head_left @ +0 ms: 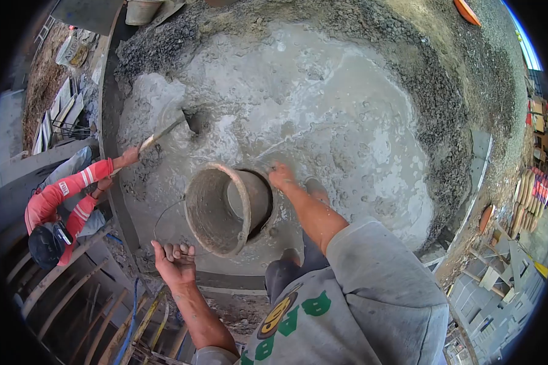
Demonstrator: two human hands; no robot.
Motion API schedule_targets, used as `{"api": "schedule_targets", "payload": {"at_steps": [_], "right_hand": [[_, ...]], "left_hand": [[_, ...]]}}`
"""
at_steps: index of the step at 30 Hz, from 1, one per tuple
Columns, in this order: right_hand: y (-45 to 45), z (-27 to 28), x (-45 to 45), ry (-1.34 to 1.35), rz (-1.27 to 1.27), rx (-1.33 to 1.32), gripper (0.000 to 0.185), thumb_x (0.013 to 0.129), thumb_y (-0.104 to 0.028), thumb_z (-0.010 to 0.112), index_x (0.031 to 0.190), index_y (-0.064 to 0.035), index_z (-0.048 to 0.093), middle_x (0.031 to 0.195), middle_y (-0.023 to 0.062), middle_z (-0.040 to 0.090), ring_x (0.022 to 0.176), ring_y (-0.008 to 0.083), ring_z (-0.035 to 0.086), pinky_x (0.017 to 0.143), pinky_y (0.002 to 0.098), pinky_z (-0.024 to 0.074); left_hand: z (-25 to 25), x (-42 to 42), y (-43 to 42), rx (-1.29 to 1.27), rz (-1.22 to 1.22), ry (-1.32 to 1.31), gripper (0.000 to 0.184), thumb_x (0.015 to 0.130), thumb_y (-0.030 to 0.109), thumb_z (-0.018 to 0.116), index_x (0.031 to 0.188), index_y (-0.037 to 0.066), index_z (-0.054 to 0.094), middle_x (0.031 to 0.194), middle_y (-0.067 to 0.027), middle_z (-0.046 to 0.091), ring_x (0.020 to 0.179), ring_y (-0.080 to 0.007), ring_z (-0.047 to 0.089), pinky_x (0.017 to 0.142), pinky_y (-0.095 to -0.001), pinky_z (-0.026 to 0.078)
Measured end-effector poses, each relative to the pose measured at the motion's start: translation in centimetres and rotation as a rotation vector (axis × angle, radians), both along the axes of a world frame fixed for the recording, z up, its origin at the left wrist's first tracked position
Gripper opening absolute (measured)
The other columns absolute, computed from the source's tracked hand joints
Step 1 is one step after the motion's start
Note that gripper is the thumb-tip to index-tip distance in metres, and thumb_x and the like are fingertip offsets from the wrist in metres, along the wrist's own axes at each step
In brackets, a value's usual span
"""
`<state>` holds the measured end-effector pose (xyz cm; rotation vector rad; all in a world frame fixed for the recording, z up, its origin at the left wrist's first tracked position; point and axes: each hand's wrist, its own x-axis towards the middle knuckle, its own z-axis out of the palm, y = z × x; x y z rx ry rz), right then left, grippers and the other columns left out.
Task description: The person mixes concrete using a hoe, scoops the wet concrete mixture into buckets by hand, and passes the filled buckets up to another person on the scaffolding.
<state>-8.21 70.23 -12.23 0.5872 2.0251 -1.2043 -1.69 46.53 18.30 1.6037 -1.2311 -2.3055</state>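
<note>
A mortar-coated bucket (212, 210) is tilted over the wet grey mix (323, 115), its mouth toward the lower left. The thin wire handle (162, 214) loops out from its rim. My left hand (176, 260) is palm up at the lower left of the bucket, with its fingers curled round the handle. Beside the bucket's far right side is my right hand (282, 176); its fingers are blurred, and whether they touch the bucket is unclear.
At the left, a co-worker in a red top (61, 188) holds a shovel (159, 135) with its blade in the mix. Dark gravel (441, 109) rings the mix. Wooden bars (73, 292) lie at lower left, another bucket (142, 11) at the top.
</note>
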Motion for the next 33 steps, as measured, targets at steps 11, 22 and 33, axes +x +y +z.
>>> {"api": "schedule_targets", "payload": {"at_steps": [11, 22, 33], "right_hand": [[20.7, 5.2, -1.0, 0.011, -0.652, -0.071, 0.014, 0.086, -0.015, 0.053, 0.091, -0.0049, 0.06, 0.064, 0.002, 0.05, 0.057, 0.0134, 0.052, 0.053, 0.0314, 0.0484], [15.2, 3.9, -6.0, 0.224, 0.314, 0.268, 0.072, 0.08, -0.046, 0.062, 0.132, -0.0014, 0.039, 0.12, 0.0206, 0.051, 0.111, 0.0314, 0.049, 0.076, 0.0405, 0.0504], [-0.1, 4.4, -5.5, -0.448, 0.571, -0.159, 0.059, 0.073, -0.021, 0.066, 0.121, 0.0049, 0.046, 0.107, 0.0176, 0.057, 0.091, 0.0291, 0.058, 0.065, 0.0405, 0.0507]], "left_hand": [[-1.9, 0.8, 1.4, -0.091, -0.015, -0.157, 0.042, 0.092, 0.047, 0.043, 0.104, 0.007, 0.05, 0.049, 0.0021, 0.039, 0.049, -0.0145, 0.048, 0.063, -0.0439, 0.05], [-4.1, -3.3, 9.8, 0.13, -0.085, -0.172, 0.045, 0.095, 0.046, 0.037, 0.086, 0.005, 0.053, 0.055, -0.0002, 0.042, 0.051, -0.018, 0.05, 0.063, -0.0382, 0.051], [-6.5, 5.1, 9.0, -0.217, -0.35, -0.255, 0.064, 0.091, 0.057, 0.037, 0.072, 0.001, 0.062, 0.049, -0.0008, 0.041, 0.048, -0.0113, 0.042, 0.049, -0.0285, 0.039]]}}
